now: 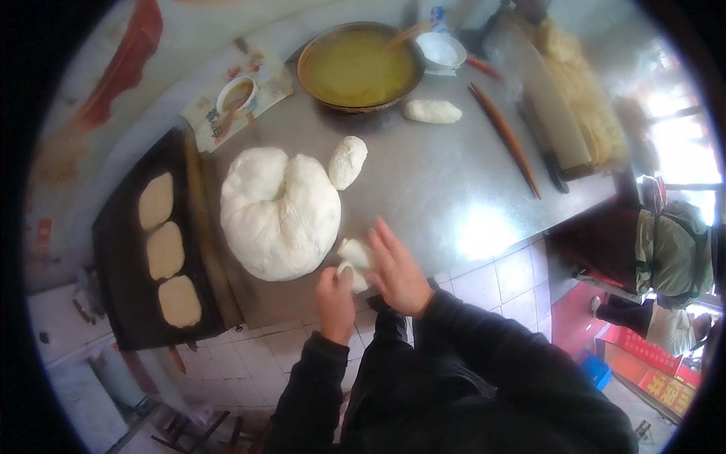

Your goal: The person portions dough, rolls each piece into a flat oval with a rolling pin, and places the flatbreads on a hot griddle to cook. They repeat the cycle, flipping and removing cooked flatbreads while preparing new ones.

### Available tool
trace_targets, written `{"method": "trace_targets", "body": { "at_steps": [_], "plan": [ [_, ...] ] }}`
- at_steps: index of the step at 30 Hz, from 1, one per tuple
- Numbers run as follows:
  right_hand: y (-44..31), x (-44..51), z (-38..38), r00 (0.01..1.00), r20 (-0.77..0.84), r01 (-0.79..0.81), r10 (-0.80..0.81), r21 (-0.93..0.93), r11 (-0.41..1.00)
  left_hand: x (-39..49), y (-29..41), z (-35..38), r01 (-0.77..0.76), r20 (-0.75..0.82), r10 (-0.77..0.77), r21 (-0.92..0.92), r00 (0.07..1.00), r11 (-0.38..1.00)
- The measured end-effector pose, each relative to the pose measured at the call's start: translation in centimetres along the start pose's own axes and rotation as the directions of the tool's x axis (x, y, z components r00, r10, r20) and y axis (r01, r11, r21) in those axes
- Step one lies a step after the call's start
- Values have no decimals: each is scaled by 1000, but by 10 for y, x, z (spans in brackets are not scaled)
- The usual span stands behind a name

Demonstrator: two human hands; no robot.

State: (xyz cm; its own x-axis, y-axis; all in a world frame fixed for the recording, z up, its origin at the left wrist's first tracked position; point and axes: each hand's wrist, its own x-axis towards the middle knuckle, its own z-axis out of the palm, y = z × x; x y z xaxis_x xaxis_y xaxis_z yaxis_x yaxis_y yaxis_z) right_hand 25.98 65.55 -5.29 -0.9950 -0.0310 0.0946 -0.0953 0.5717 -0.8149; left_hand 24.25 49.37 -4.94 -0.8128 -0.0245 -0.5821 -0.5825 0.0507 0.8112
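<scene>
At the near edge of the metal table (420,176), my left hand (336,303) grips a small folded piece of dough (354,275) between thumb and fingers. My right hand (400,269), its fingers extended, lies against the other side of that dough. Just left of and beyond my hands rests a large mass of white dough (278,221). A small dough roll (347,163) touches its upper right side. Another dough roll (433,111) lies farther back, close to a wide bowl of yellow liquid (360,68).
Three flat dough pieces (165,250) lie on a dark griddle (127,301) at left. A small cup (237,95) stands back left, a white bowl (441,51) at the back. A tapered wooden rolling pin (506,139) lies right. A person (663,326) is far right.
</scene>
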Motion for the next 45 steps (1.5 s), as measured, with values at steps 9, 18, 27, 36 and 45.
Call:
{"method": "trace_targets", "body": {
  "at_steps": [9,18,27,36,45],
  "plan": [
    [86,11,-117,841,-459,-326,286,-9,945,37,34,148,-168,401,63,232,914,958],
    [179,32,-205,696,-718,-470,5,-450,759,14,31,172,-785,559,614,596,557,168],
    [143,-34,-200,995,-46,66,-85,-313,947,21,16,143,-818,638,593,572,491,61],
    [184,99,-174,919,-384,-298,85,-541,786,134,123,213,-480,379,401,857,834,187],
    [113,-98,-154,980,-123,-195,154,-505,841,5,-6,123,-852,729,474,515,493,94]
  ]
}}
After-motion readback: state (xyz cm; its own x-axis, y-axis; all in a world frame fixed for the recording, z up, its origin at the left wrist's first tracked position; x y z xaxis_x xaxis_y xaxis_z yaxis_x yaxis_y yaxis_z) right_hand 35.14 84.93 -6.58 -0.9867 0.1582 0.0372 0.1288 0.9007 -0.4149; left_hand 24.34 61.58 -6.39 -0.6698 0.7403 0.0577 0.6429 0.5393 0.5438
